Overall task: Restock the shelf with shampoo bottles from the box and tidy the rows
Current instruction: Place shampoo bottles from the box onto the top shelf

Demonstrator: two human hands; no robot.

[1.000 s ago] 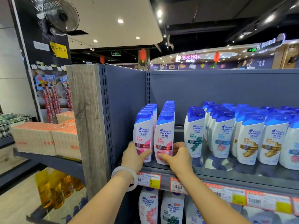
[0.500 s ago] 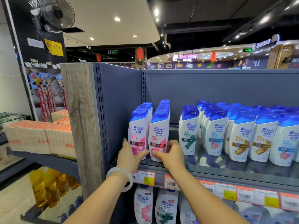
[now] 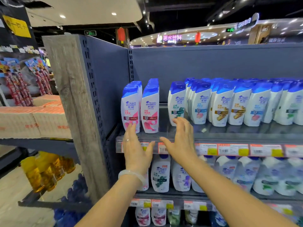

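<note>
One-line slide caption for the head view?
Open left hand touches the pink-label shampoo bottles while the open right hand hovers by the top shelf.

A retail shop is indicated: shampoo bottles (image 3: 150, 110) are ranged in rows on a metal shelf (image 3: 229, 138), price labels (image 3: 232, 149) are fixed along its edge.

Glossy white plastic on the bottles (image 3: 131, 110), with smooth blue caps (image 3: 130, 90) catching the ceiling light. The shelf (image 3: 229, 135) is shiny, mirroring them; its back panel (image 3: 213, 63) is matt grey, probably painted metal. The post (image 3: 68, 95) shows rough, weathered wood grain. Dull cardboard on the boxes (image 3: 32, 120). A smooth, milky bangle (image 3: 131, 175) sits on the left wrist, perhaps stone.
</note>
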